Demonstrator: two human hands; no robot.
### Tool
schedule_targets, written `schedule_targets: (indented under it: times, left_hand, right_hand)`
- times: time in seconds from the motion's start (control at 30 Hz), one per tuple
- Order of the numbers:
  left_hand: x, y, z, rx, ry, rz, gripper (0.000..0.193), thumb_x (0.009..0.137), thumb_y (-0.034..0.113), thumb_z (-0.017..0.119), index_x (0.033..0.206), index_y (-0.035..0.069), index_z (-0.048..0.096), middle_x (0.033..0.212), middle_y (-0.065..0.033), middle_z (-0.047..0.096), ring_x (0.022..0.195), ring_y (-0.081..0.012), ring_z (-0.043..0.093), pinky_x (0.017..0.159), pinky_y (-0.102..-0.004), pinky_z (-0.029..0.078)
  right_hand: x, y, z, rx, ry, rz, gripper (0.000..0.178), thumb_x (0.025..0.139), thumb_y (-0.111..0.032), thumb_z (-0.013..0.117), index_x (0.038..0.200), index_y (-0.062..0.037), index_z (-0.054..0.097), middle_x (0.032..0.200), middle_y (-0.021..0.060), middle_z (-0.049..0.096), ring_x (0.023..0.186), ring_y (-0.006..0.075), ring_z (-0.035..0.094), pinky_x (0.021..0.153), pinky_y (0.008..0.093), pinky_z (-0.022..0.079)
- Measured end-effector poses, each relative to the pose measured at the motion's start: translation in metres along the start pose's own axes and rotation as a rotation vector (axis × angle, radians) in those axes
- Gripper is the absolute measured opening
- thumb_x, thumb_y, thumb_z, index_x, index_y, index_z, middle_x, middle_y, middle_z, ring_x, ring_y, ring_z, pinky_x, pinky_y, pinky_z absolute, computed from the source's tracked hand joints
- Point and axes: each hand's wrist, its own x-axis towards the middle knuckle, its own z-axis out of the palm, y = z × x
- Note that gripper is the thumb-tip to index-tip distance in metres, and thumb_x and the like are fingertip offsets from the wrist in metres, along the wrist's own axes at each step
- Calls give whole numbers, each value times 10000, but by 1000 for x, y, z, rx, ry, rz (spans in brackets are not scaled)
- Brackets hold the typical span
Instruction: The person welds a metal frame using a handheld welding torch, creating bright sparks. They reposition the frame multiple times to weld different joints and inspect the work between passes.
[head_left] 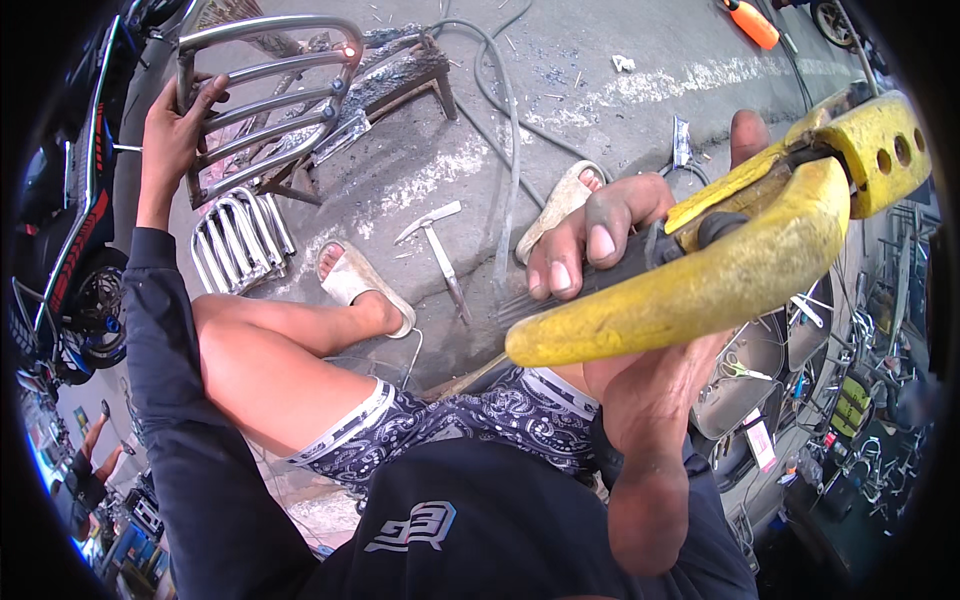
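My left hand (178,125) is closed round the end bar of a shiny bent-tube metal frame (270,75), which leans on a rough, dark metal stand (400,85). A small orange spot glows at a joint near the frame's far right corner. Close to the camera, my right hand (610,235) has its fingers wrapped round a worn yellow welding electrode holder (700,285). A thin grey rod (858,50) rises from the holder's head. The holder hides part of my right palm.
A chipping hammer (440,262) lies between my sandalled feet. Another bent-tube piece (240,245) rests left of them. Grey cables (510,130) loop across the concrete. An orange bottle (752,25) lies far right. Motorcycles (95,300) stand left; tool trays (740,385) lie right. Another person (85,480) is lower left.
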Motion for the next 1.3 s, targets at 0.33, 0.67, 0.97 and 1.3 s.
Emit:
schedule_targets:
  times: [0.33,0.67,0.97,1.3]
  left_hand:
    - [-12,15,2,-278,236,-420,401,1060,289,659,1169,-93,604,918,-176,744,652,-214,706,507,-382,636]
    - [-10,6,52,30,556,-395,531,984,314,603,1447,69,517,1211,-323,722,1158,-478,697,1045,-511,510]
    - [-24,24,38,151,497,-260,436,970,275,489,1230,128,807,1103,-255,780,1155,-469,703,1073,-508,502]
    - [-68,76,37,852,168,379,550,754,299,917,1250,130,753,1254,-82,626,1216,-303,643,1069,-434,512]
  right_hand:
    - [2,8,-6,-301,70,39,996,744,-291,985,1491,-79,361,1147,21,512,1025,144,572,942,328,528]
    - [6,31,-13,-494,74,37,831,844,-274,937,1447,-77,400,1029,39,578,808,115,630,672,265,549]
    - [8,44,-28,-477,147,85,798,874,-226,915,1465,-81,398,1052,38,599,818,121,654,659,266,546]
    - [9,43,-48,-493,232,114,755,882,-219,895,1447,-99,410,1026,39,622,751,92,615,633,259,530]
